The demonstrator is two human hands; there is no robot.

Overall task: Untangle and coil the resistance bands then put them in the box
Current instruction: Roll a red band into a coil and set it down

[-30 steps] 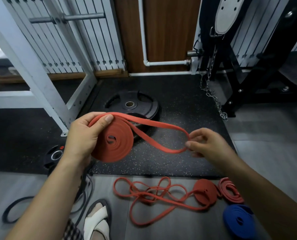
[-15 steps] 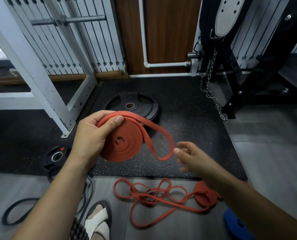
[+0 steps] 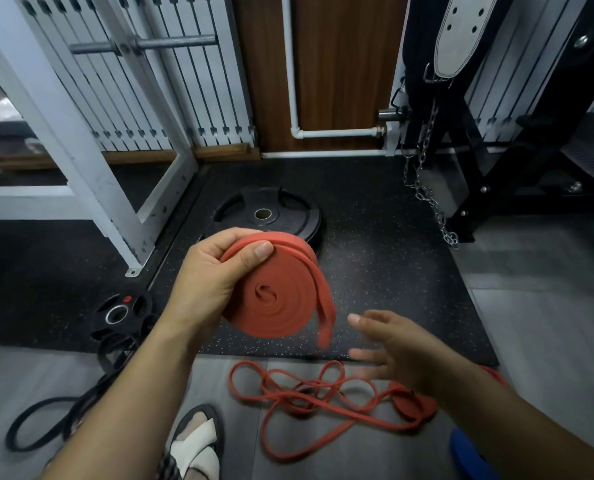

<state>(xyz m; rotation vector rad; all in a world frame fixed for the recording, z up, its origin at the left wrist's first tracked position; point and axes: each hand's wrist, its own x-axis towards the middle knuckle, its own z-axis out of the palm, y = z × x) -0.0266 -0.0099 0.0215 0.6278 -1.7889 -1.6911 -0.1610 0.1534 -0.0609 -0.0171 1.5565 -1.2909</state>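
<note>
1. Step in hand: coiling. The wide red band (image 3: 278,299) is wound into a flat coil, held above the black floor mat (image 3: 392,271). Its short loose tail (image 3: 325,323) hangs off the coil's right side.
2. Left hand (image 3: 212,282): grips the coil, thumb pressed across its upper rim, fingers behind.
3. Right hand (image 3: 399,348): fingers spread, blurred, holding nothing, just beside the tail.
4. Next move, as judged: lay the tail round the rim and secure it while the left thumb pins the turns, since the rubber will likely spring open. The box is not in view.
5. Count, bands:
   - red, in hand: one;
   - thin red tangle (image 3: 316,403) on the floor: one, its right end partly hidden by the forearm;
   - blue coil (image 3: 468,455): one, cut by the frame edge;
   - black loops (image 3: 46,420): number cannot be told.
6. Count, other: weight plates, two, large (image 3: 271,213) and small (image 3: 118,313); chain (image 3: 427,195), one; sandalled foot (image 3: 195,445), one.
</note>
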